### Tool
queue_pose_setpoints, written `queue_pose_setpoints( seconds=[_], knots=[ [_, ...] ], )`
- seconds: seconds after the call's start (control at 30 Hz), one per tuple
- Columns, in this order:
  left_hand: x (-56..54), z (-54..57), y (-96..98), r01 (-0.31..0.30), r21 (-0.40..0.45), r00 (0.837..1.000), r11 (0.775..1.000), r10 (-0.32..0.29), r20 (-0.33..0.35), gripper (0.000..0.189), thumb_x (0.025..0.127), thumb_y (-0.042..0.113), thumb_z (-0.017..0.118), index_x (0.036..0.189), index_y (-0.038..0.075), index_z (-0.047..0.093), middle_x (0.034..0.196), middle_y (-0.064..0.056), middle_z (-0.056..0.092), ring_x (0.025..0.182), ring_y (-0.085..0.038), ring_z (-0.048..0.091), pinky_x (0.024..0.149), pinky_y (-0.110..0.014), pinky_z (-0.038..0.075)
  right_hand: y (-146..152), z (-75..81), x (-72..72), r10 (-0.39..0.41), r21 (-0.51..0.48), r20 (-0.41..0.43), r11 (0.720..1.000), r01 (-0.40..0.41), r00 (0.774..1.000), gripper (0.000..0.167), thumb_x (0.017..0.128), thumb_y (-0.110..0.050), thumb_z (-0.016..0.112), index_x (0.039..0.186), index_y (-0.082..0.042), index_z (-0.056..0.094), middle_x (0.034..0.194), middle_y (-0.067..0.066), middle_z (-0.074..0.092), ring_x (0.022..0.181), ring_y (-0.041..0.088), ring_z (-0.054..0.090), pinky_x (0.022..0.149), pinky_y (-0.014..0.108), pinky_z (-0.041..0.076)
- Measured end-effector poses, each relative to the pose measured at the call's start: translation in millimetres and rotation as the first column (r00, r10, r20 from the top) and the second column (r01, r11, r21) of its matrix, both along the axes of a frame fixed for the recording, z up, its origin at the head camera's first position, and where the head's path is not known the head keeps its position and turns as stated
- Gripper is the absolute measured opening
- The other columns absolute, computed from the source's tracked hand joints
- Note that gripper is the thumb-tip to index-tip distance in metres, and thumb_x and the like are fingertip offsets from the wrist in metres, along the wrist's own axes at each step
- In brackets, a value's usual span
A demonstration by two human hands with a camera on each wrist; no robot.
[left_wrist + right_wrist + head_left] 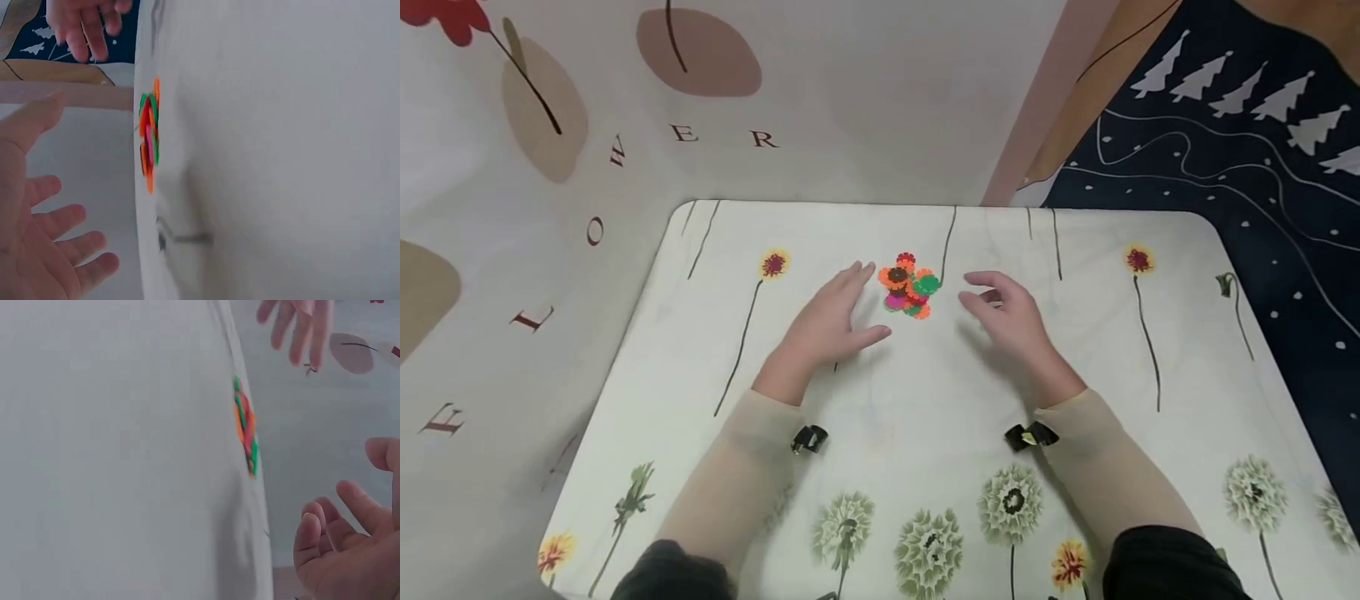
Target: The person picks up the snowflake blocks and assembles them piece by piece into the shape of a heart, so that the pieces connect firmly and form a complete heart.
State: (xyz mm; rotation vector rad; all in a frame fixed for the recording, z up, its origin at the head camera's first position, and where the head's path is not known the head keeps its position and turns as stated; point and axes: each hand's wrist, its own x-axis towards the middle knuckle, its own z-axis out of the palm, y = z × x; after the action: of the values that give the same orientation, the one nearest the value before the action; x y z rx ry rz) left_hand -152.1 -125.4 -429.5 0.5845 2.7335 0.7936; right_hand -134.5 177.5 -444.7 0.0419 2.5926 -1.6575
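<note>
A small heap of flat, scalloped flower-shaped pieces (910, 287) lies on the table in orange, red, green, pink and brown, overlapping one another. To its left is my left hand (831, 321), fingers straight and thumb spread away, with nothing in it. My right hand (1011, 317) is on the other side, its index finger and thumb apart and the other fingers loosely bent, also holding nothing. Both wrist views show the heap (150, 131) edge-on as a low stack, with a gap between it and each hand. Both hands are raised above the cloth, casting shadows on it.
The white tabletop (880, 433) has printed flowers and stems. Behind it rises a pale wall covering (865, 108) with printed letters, and at the right hangs a dark blue cloth (1285, 250) with white trees. Black straps (1033, 435) circle the sleeves' cuffs.
</note>
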Motion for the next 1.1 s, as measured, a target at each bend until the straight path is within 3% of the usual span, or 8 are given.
queue_pose_setpoints(
  seconds=[0.17, 0.33, 0.5, 0.63, 0.77, 0.87, 1.1],
  knots=[
    [-3.8, -19.2, 21.5, -0.032, 0.059, 0.999, 0.998, 0.032, -0.001, 0.080, 0.099, 0.043, 0.075, 0.164, 0.010, 0.040, 0.168, -0.012, 0.040, 0.156, -0.030, 0.035, 0.125, -0.049, 0.031, -27, -20.6, -8.9, -0.100, -0.038, -0.035, 0.994, 0.098, 0.994, 0.032, 0.101, -0.031, 0.073, 0.125, -0.010, 0.074, 0.124, 0.007, 0.067, 0.103, 0.026, 0.063, 0.082, 0.042, 0.052],
    [-10.5, -33.3, 36.3, -0.069, 0.090, 0.996, 0.994, 0.074, -0.051, 0.054, 0.101, 0.030, 0.076, 0.146, 0.005, 0.062, 0.144, -0.013, 0.063, 0.131, -0.029, 0.059, 0.114, -0.044, 0.046, -42, -39.2, -22.2, -0.166, -0.063, -0.123, 0.985, 0.160, 0.978, 0.023, 0.098, -0.024, 0.074, 0.114, -0.008, 0.077, 0.117, 0.005, 0.068, 0.101, 0.024, 0.061, 0.085, 0.043, 0.052],
    [-14.7, -45.0, 44.7, -0.154, 0.153, 0.984, 0.976, 0.165, -0.060, 0.044, 0.101, 0.022, 0.077, 0.140, 0.004, 0.067, 0.133, -0.013, 0.066, 0.103, -0.027, 0.064, 0.094, -0.041, 0.054, -48, -55.0, -35.2, -0.090, 0.061, -0.300, 0.992, 0.113, 0.950, 0.015, 0.095, -0.012, 0.076, 0.108, -0.006, 0.078, 0.115, 0.008, 0.071, 0.106, 0.027, 0.060, 0.089, 0.045, 0.049],
    [-17.3, -51.7, 45.6, -0.202, 0.207, 0.969, 0.957, 0.226, -0.098, 0.035, 0.099, 0.018, 0.079, 0.130, 0.005, 0.072, 0.124, -0.011, 0.069, 0.095, -0.025, 0.062, 0.085, -0.039, 0.055, -50, -60.7, -41.9, 0.010, 0.179, -0.403, 0.981, 0.068, 0.915, 0.021, 0.093, -0.003, 0.077, 0.113, -0.003, 0.078, 0.122, 0.013, 0.072, 0.115, 0.034, 0.058, 0.096, 0.049, 0.045],
    [-19.4, -59.4, 44.1, -0.216, 0.215, 0.943, 0.952, 0.261, -0.206, 0.022, 0.097, 0.016, 0.081, 0.116, 0.007, 0.077, 0.112, -0.007, 0.073, 0.098, -0.023, 0.065, 0.084, -0.038, 0.056, -54, -62.7, -44.0, 0.096, 0.279, -0.380, 0.960, 0.015, 0.920, 0.031, 0.095, -0.006, 0.075, 0.126, -0.004, 0.076, 0.129, 0.013, 0.071, 0.122, 0.035, 0.055, 0.104, 0.050, 0.043],
    [-19.7, -65.5, 44.3, -0.218, 0.218, 0.929, 0.951, 0.271, -0.251, 0.023, 0.096, 0.017, 0.081, 0.116, 0.007, 0.077, 0.113, -0.008, 0.073, 0.101, -0.023, 0.066, 0.086, -0.038, 0.056, -55, -62.7, -43.0, 0.110, 0.323, -0.348, 0.946, 0.009, 0.931, 0.035, 0.096, -0.008, 0.075, 0.131, -0.005, 0.074, 0.133, 0.013, 0.070, 0.124, 0.036, 0.053, 0.106, 0.049, 0.044],
    [-19.0, -75.1, 48.3, -0.205, 0.125, 0.933, 0.971, 0.232, -0.276, 0.029, 0.096, 0.019, 0.080, 0.124, 0.010, 0.077, 0.124, -0.006, 0.074, 0.117, -0.022, 0.068, 0.101, -0.037, 0.055, -54, -64.1, -37.1, 0.082, 0.358, -0.298, 0.933, 0.032, 0.951, 0.030, 0.099, -0.008, 0.075, 0.128, -0.007, 0.077, 0.126, 0.011, 0.069, 0.118, 0.032, 0.054, 0.099, 0.045, 0.049]
  ],
)
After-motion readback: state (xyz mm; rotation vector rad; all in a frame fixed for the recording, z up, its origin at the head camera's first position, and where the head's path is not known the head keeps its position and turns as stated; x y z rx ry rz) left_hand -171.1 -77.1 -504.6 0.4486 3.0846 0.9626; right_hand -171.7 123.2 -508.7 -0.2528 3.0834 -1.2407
